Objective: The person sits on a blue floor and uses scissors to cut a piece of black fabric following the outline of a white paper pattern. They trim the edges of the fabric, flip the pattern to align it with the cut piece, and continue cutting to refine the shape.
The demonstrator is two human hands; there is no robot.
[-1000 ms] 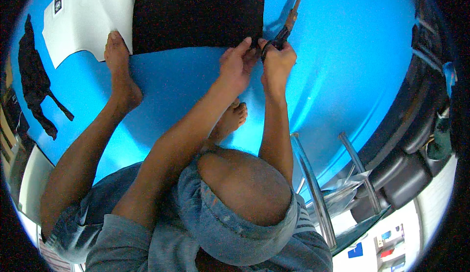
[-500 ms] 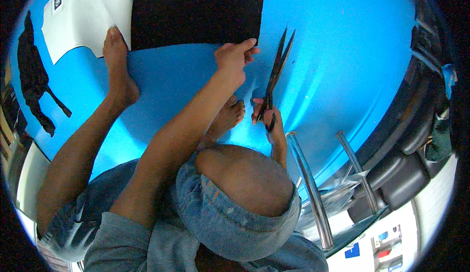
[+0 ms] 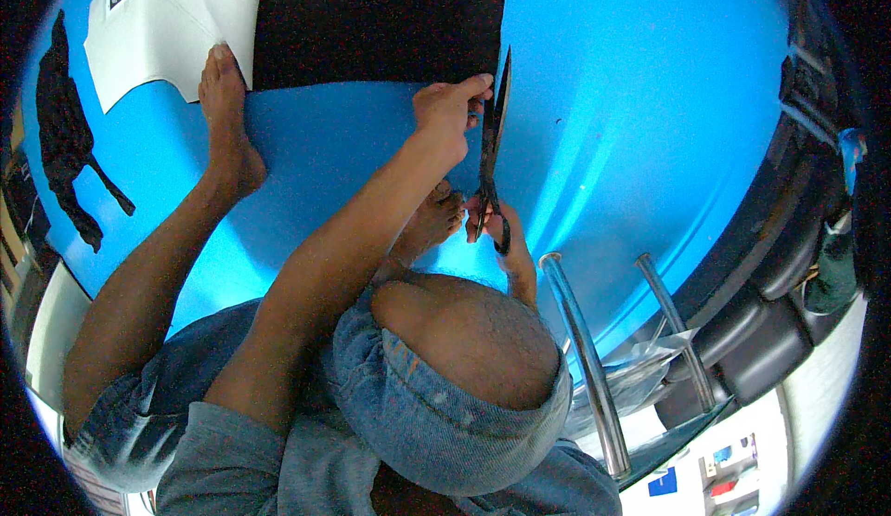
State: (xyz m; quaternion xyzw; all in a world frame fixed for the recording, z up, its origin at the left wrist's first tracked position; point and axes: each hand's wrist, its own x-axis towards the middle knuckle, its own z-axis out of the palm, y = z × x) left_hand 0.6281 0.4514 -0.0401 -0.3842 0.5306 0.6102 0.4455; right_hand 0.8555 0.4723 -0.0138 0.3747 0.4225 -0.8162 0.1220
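While the person sits on the blue sheet [image 3: 316,145] with knees drawn up, the black fabric [image 3: 380,15] serves as the anchor for everything else. At its lower right corner the left hand [image 3: 447,112] presses down, fingers [image 3: 475,84] curled and pinching the edge of the cloth. Just right of that corner run the scissors [image 3: 492,145], blades nearly closed and pointing up along the fabric's right edge. Below the fabric, the right hand [image 3: 497,228] has its fingers wrapped through the scissor handles. A bare foot [image 3: 223,117] rests on the sheet at the fabric's lower left corner, and a second foot [image 3: 432,224] lies beside the right hand. Left of the fabric lies a white paper piece [image 3: 167,24].
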